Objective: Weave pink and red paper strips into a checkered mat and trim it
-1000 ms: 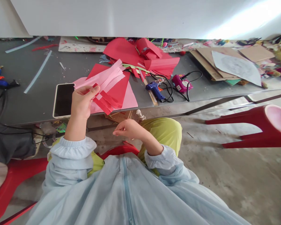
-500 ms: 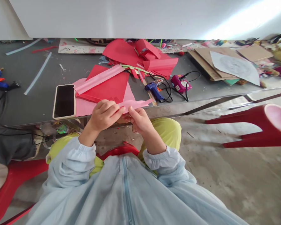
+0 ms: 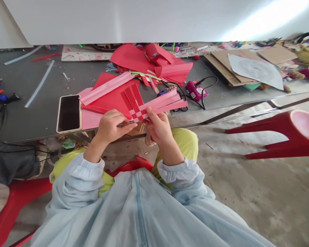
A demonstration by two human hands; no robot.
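Note:
My right hand [image 3: 158, 127] pinches a small woven piece of red and pink paper strips [image 3: 137, 114] between thumb and fingers. Its checkered corner faces my left hand. Loose red strips [image 3: 134, 95] fan upward from the weave, and loose pink strips [image 3: 167, 102] spread to the right. At the weave's lower left edge is my left hand [image 3: 115, 126], fingers curled and thumb against the corner; its fingertips are partly hidden. Behind the piece lie a red paper sheet [image 3: 103, 97] and a folded pink paper strip [image 3: 106, 88] on the table.
A phone [image 3: 69, 114] lies by the table's front edge. A blue glue gun [image 3: 166, 91], partly covered, and a magenta box with a cord [image 3: 195, 90] are to the right. Red paper scraps [image 3: 134, 58] and cardboard [image 3: 221, 67] lie farther back. A red stool [image 3: 280, 133] stands at right.
The woven piece has been turned so its checkered face and fanned red strips show; before, it was seen nearly edge-on. The pink strips now reach farther right, over the glue gun.

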